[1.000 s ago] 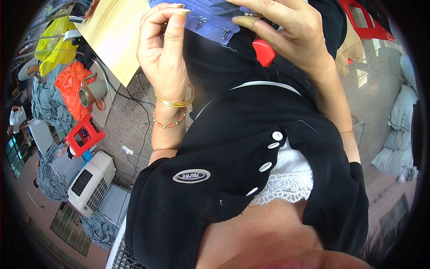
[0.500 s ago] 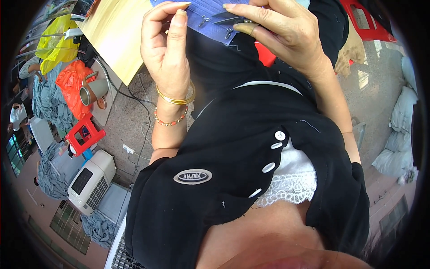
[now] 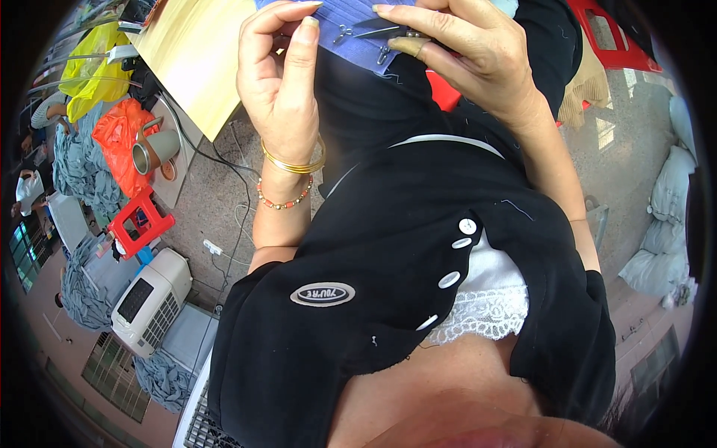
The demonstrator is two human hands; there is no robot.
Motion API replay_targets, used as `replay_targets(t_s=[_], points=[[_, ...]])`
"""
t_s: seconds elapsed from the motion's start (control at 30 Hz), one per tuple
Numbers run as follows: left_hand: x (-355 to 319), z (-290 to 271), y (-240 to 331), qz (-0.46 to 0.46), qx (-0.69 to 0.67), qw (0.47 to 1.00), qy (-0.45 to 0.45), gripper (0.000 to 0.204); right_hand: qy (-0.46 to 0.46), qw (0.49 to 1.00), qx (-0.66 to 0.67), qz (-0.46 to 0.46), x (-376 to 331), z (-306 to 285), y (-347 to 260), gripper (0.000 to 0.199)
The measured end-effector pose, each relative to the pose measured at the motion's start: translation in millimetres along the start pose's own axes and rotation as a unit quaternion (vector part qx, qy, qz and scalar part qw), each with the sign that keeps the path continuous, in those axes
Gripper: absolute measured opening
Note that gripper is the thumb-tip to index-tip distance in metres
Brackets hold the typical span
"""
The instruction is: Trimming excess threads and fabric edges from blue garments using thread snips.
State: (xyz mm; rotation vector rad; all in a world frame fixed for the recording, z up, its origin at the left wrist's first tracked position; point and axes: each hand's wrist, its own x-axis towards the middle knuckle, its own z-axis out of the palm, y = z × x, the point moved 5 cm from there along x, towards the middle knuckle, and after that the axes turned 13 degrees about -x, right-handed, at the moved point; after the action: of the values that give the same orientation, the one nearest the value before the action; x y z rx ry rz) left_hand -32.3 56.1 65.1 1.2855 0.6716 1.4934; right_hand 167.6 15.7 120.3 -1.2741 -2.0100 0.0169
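Note:
At the top of the view, a blue cloth (image 3: 351,58) with stitched lines lies over my dark-clad lap. My right hand (image 3: 478,52) is closed around what look like thread snips (image 3: 379,33), their dark pointed blade reaching left above the cloth. One right finger wears a tan covering. My left hand (image 3: 282,86) is pinched at the cloth's left edge, thumb and forefinger close together; whatever they grip is too small to see. Two small metal fittings (image 3: 384,54) lie on the cloth near the blade. Loose threads hang from its lower corner.
A pale wooden tabletop (image 3: 198,63) juts in at upper left. Left of it are a grey mug (image 3: 157,151), an orange plastic bag (image 3: 123,134), a red stool (image 3: 142,224) and a white appliance (image 3: 153,302). Cables cross the floor. White sacks (image 3: 661,224) are piled at right.
Both hands stay nearly in place, with the left shifting very slightly right. The blade's angle over the cloth has changed a little.

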Motion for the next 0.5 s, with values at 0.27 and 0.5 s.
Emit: replay_targets(t_s=[0.27, 0.5], points=[[0.3, 0.1, 0.0, 0.006, 0.004, 1.0, -0.003, 0.021, 0.001, 1.0, -0.003, 0.002, -2.1, 0.1, 1.3, 0.034], [1.5, 6.3, 12.8, 0.048, 0.115, 0.988, -0.09, 0.025, -0.001, 0.993, 0.12, 0.021, -5.7, 8.3, 6.6, 0.038]])
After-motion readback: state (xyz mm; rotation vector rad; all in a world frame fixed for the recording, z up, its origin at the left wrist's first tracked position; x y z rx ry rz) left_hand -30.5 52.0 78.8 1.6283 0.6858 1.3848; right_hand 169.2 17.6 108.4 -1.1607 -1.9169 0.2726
